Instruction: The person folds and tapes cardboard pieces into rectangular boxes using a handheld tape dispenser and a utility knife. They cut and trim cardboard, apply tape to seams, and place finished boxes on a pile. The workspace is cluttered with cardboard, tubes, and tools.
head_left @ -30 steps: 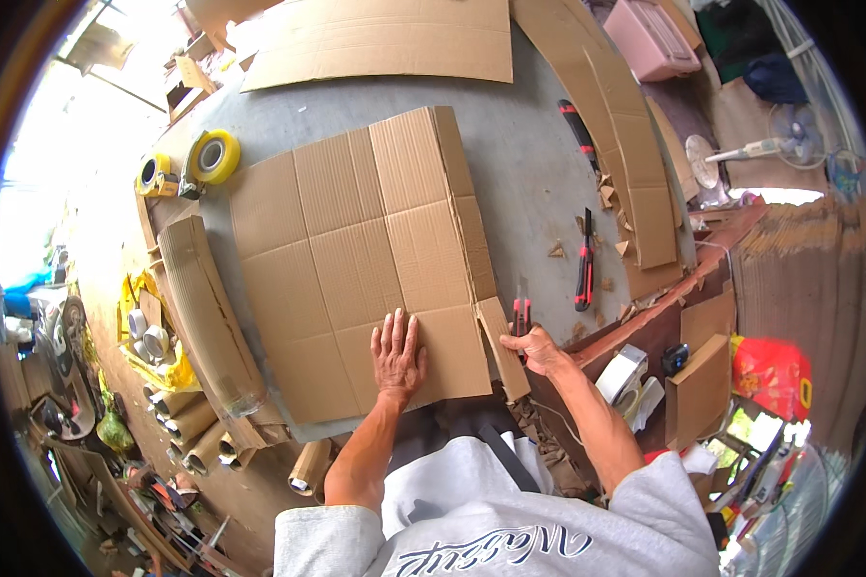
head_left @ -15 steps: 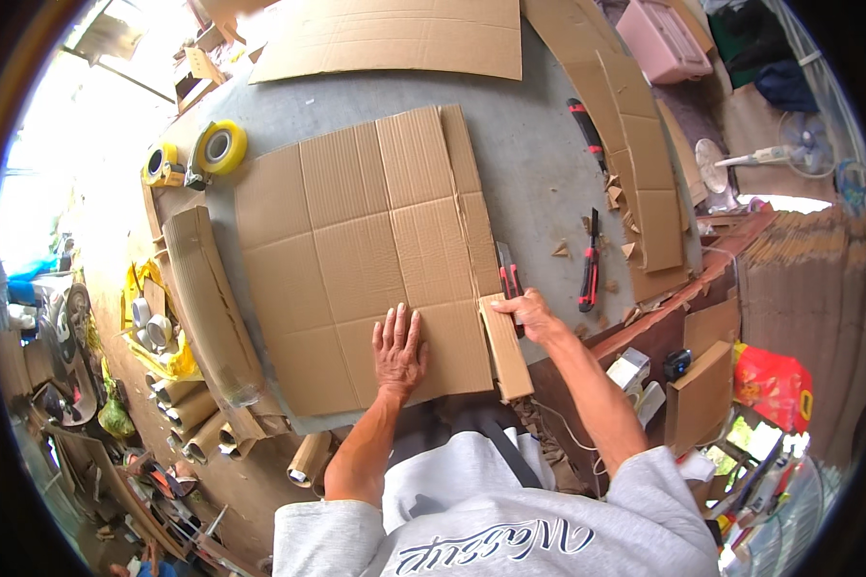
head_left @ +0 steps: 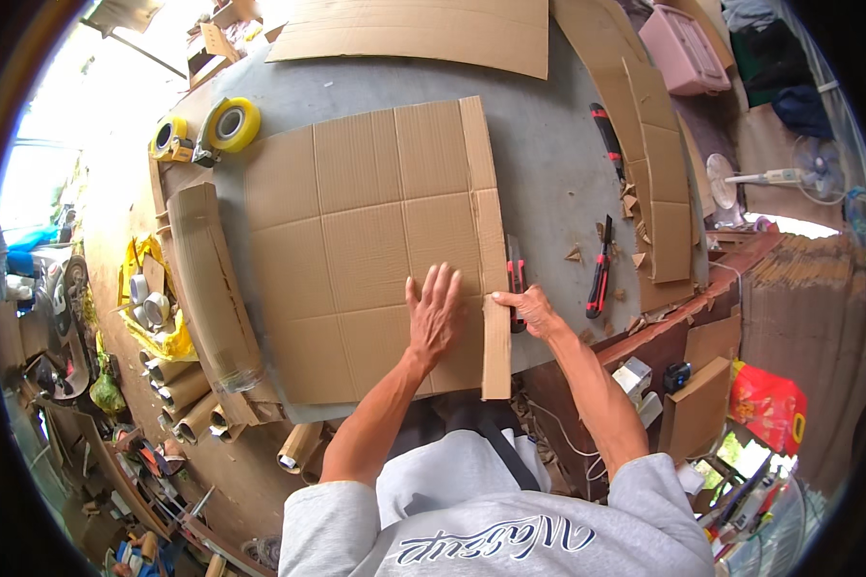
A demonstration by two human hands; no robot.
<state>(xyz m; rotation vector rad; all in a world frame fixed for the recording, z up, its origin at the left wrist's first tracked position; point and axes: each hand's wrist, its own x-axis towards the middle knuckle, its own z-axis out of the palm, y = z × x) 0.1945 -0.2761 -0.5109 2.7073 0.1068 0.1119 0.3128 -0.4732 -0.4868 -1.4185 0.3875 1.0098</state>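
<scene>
A creased sheet of brown cardboard (head_left: 361, 250) lies on the grey table. My left hand (head_left: 435, 313) rests on its right half, palm down with fingers spread. Along the sheet's right edge runs a narrow cardboard flap (head_left: 496, 351), folded over. My right hand (head_left: 529, 310) pinches this flap, thumb on top; its other fingers are partly hidden. Just beyond that hand a red and black box cutter (head_left: 517, 277) lies against the sheet's edge, partly covered.
Further right lie a second box cutter (head_left: 599, 274), a third (head_left: 606, 135), cardboard scraps (head_left: 574, 254) and long cardboard strips (head_left: 666, 163). Tape rolls in dispensers (head_left: 233, 125) stand at the far left. A folded cardboard piece (head_left: 207, 279) lies along the left side, another sheet (head_left: 414, 34) at the back.
My left hand has slid right and away from me across the cardboard. The flap, angled outward before, now lies straight along the right edge. My right hand keeps its grip.
</scene>
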